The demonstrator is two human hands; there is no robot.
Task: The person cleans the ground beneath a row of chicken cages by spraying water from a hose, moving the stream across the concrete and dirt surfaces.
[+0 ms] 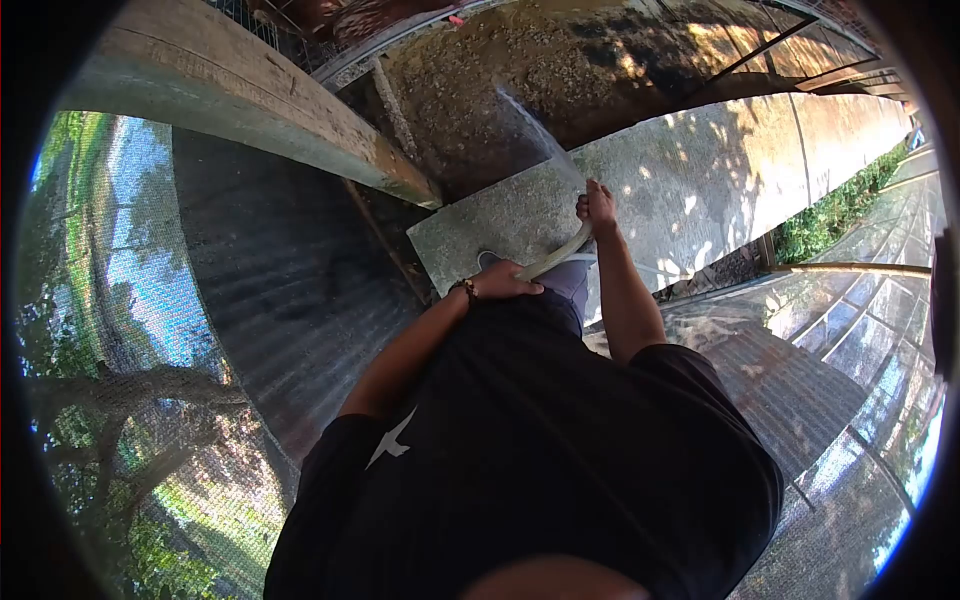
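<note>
Nearest, lower center of the frame: 1 black shirt (540, 430), bearing 1 pale mark (392, 444) at its left.

Center: 1 left hand (508, 281), beaded bracelet (467, 290) at the wrist, laid at the hose beside the dark trousers (574, 284). Fingers lie low across the trousers, partly hidden; how tightly they grip cannot be told.

Just right of center: 1 right hand (598, 205), fingers closed around the hose near its outlet, arm outstretched.

Item, 1 pale hose (556, 258): slanting between the 2 hands, rising toward the right hand. Contents: water (540, 137), leaving as a narrow white spray toward the upper center.

Below the hands: 1 concrete walkway (700, 160), running from center to upper right, dappled with sun; 1 shoe tip (487, 258) near the left hand.

Left of center: dark corrugated sheet (300, 280). Upper left: 1 thick beam (250, 100), slanting above it. Far left: netting (160, 300), greenery seen through it. Right: another corrugated sheet (770, 385), weathered; green plants (845, 225) beyond the walkway.

Farthest, upper center: 1 fenced pen, holding brown, stony ground (470, 90); 1 small red object (456, 20) at its far edge.
</note>
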